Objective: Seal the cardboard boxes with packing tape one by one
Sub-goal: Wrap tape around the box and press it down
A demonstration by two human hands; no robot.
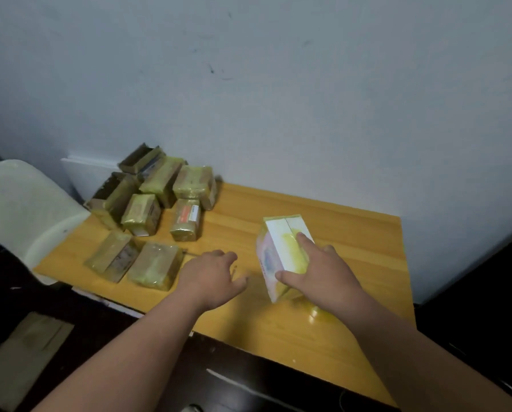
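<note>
Head view: the right hand [317,272] grips a white box [281,254] right of centre, thumb on its near edge and forefinger on the yellowish tape over the top. The left hand [211,275], fingers loosely spread, hovers beside it. Taped boxes [156,209] cluster at left on the wooden table [353,233]; a pale chair [20,209] stands far left, a grey wall [278,84] behind.
</note>
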